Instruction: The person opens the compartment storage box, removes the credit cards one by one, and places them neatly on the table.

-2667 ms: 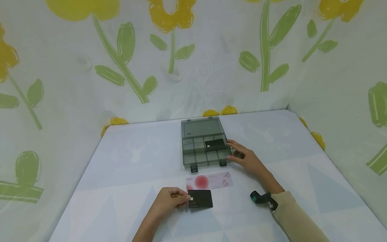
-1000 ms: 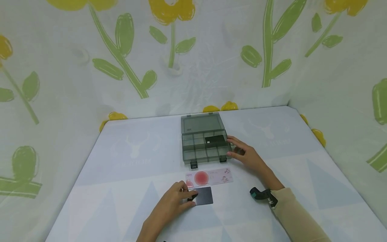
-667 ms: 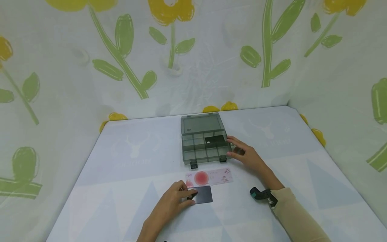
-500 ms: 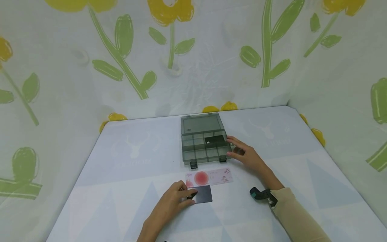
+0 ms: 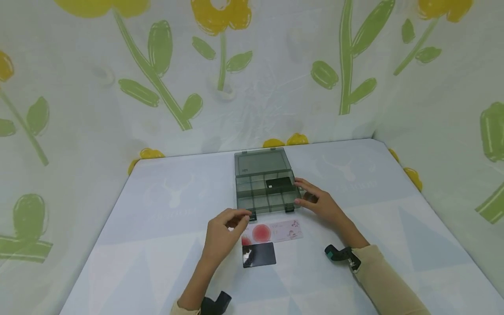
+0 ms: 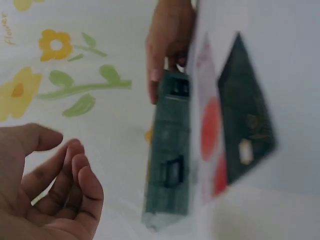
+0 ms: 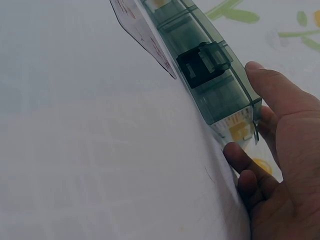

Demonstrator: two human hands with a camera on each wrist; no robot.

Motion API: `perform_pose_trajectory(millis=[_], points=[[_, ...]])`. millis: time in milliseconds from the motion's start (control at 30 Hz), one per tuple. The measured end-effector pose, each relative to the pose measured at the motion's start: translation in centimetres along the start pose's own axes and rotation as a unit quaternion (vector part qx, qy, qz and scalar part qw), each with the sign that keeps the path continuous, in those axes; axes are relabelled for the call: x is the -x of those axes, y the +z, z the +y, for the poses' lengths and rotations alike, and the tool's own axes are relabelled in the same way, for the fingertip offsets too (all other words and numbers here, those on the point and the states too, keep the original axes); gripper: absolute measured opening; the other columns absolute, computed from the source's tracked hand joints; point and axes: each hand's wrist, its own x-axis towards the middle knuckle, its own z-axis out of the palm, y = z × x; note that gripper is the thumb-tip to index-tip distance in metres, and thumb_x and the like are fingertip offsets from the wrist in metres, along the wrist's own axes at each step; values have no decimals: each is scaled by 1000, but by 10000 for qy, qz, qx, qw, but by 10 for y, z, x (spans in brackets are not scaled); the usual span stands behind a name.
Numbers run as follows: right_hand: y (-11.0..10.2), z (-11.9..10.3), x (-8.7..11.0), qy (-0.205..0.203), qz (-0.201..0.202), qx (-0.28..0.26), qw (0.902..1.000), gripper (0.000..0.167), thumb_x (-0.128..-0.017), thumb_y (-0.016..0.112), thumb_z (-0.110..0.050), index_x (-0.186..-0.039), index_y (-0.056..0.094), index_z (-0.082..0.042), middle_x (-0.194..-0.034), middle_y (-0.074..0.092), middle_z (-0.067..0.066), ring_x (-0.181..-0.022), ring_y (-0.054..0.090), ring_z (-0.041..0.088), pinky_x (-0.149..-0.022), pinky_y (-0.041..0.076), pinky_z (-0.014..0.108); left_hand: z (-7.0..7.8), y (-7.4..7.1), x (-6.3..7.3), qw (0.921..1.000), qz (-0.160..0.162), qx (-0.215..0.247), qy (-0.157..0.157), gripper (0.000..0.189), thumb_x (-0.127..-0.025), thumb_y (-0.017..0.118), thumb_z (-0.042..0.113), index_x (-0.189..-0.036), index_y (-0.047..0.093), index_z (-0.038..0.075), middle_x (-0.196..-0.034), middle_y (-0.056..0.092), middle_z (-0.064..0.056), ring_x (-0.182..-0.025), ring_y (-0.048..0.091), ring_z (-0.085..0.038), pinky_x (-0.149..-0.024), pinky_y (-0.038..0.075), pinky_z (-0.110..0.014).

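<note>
My left hand (image 5: pixel 222 234) is raised near the front left of a grey-green clear compartment box (image 5: pixel 245 204), its fingers loosely bent. Nothing lies between thumb and fingers of the left hand (image 6: pixel 60 185) in the left wrist view. A black card (image 5: pixel 259 255) with a small chip lies on the table, close against the lower edge of a pink printed paper slip (image 5: pixel 284 230). At the box's right side my right hand (image 5: pixel 324 208) rests, with thumb and fingers touching its edge. Another black card (image 5: pixel 278 182) sits in the box's back right compartments.
The box's lid (image 5: pixel 263 162) lies back, away from me. Two dark latches stick out at the front, one latch (image 5: pixel 289 208) being near my right thumb. A pale patterned cloth covers the table (image 5: pixel 157 253); flower-printed fabric walls (image 5: pixel 275 65) stand behind and beside it.
My left hand has let go of the black card, which now lies flat by the slip, and has moved up and away toward the box's front left latch. The right hand stays put.
</note>
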Motion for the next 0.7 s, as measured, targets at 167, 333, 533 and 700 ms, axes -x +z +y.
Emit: perform_pose_trajectory(millis=[167, 333, 533, 700], points=[[-1, 3, 1, -82, 9, -19, 10000, 62, -94, 71, -36, -150, 49, -19, -158, 36, -11, -93, 58, 16, -73, 49, 26, 8, 2, -40, 9881, -93, 1165, -996, 20, -100, 63, 22, -110, 76, 10, -94, 71, -8, -85, 63, -32, -78, 56, -39], [3, 6, 0, -74, 33, -61, 9999, 62, -94, 71, -35, -150, 49, -20, -158, 37, -12, -92, 58, 15, -73, 49, 26, 10, 7, -77, 9734, -163, 1582, -1651, 27, -103, 56, 19, -113, 74, 2, -99, 74, -10, -93, 62, -39, -84, 55, -44], [11, 6, -2, -115, 26, -93, 9999, 63, -93, 71, -39, -149, 49, -20, -157, 37, -14, -92, 58, 15, -72, 49, 25, 1, 18, -102, 9674, -496, 1403, -2050, 31, -102, 58, 24, -119, 73, 4, -107, 75, -10, -99, 65, -35, -91, 53, -46], [3, 7, 3, -108, 112, -55, 9999, 63, -93, 72, -37, -149, 50, -20, -157, 38, -13, -92, 58, 15, -71, 48, 26, -5, 31, -128, 9545, -1273, 1250, -2391, 41, -104, 53, 25, -132, 62, -3, -118, 71, -12, -109, 64, -33, -94, 52, -44]])
